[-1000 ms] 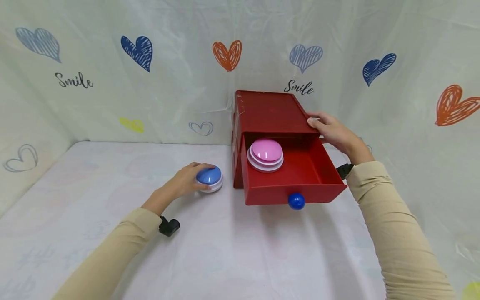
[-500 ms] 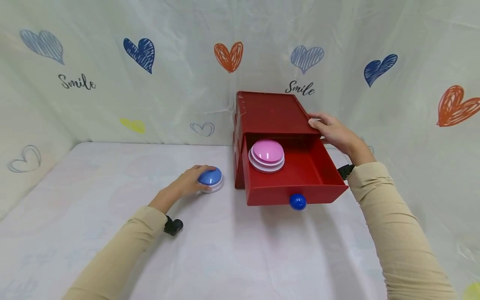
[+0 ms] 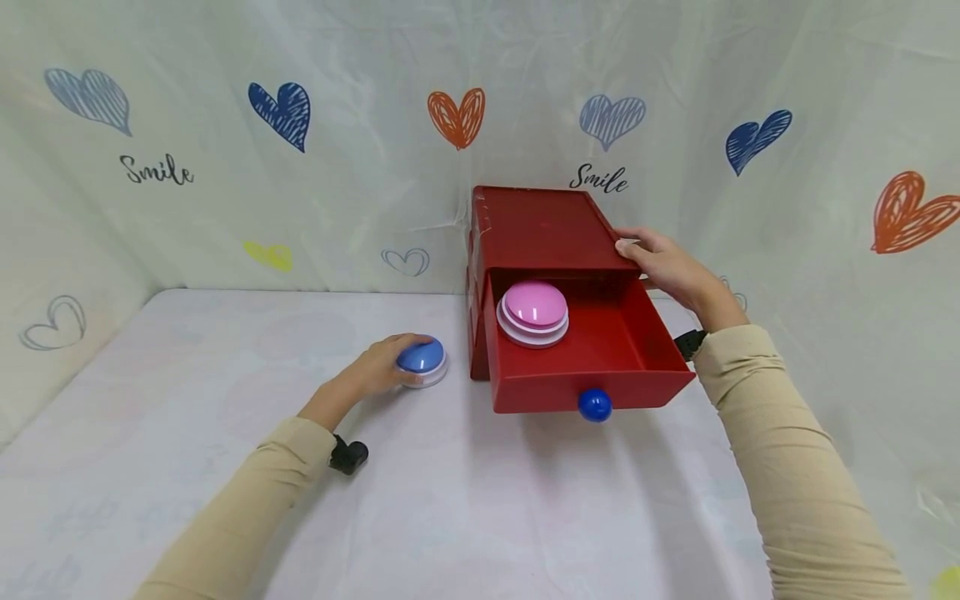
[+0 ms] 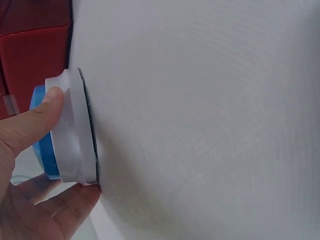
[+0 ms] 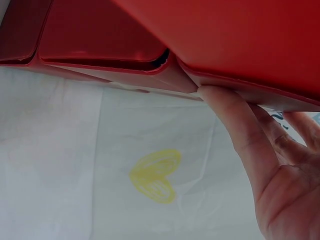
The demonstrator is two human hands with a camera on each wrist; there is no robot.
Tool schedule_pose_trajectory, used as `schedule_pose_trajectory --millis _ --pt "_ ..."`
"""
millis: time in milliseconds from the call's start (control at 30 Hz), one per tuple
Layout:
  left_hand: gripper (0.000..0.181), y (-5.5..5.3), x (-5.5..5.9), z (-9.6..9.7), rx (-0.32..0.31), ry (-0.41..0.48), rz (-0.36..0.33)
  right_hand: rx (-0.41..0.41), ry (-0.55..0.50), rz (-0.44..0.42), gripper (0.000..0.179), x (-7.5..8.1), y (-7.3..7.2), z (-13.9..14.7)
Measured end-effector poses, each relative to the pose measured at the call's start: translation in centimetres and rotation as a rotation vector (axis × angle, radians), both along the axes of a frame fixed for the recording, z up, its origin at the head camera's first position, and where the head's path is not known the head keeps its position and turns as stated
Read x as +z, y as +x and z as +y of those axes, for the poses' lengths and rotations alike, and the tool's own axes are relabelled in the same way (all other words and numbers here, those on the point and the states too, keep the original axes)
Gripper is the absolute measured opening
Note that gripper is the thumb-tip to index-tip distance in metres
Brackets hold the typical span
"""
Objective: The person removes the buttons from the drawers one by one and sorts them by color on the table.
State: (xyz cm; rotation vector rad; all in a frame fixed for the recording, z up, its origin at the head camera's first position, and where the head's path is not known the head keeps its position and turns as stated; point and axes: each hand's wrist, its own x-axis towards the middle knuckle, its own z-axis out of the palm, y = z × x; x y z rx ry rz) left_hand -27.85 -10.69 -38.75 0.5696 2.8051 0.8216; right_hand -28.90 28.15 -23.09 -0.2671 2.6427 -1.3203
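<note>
A blue dome push button [image 3: 422, 356] on a white base sits on the white-covered table, left of the red drawer box [image 3: 547, 229]. My left hand [image 3: 380, 364] holds it from the left. In the left wrist view the thumb [image 4: 37, 122] lies on the near side of the white base [image 4: 72, 130], with fingers at its lower edge. My right hand [image 3: 670, 265] rests against the box's right side; the right wrist view shows its thumb [image 5: 240, 127] nearly straight along the red edge. In the pulled-out drawer [image 3: 588, 390] sits a pink push button [image 3: 536, 304], at the left.
A round blue knob [image 3: 595, 405] sticks out from the drawer's front, which overhangs the table [image 3: 420, 500]. Behind the box hangs a pale curtain [image 3: 360, 192] printed with hearts and "Smile". The wrist camera [image 3: 349, 457] is strapped below my left sleeve.
My left forearm has shifted slightly to the right, while the hand stays at the blue push button. The drawer, the pink push button and my right hand look unchanged.
</note>
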Motion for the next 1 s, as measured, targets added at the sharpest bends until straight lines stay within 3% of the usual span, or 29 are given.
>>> schedule_pose_trajectory --millis 1000 --pt "0.064 -0.09 0.42 -0.06 -0.003 0.004 -0.052 0.005 0.011 -0.017 0.059 0.27 0.10 -0.15"
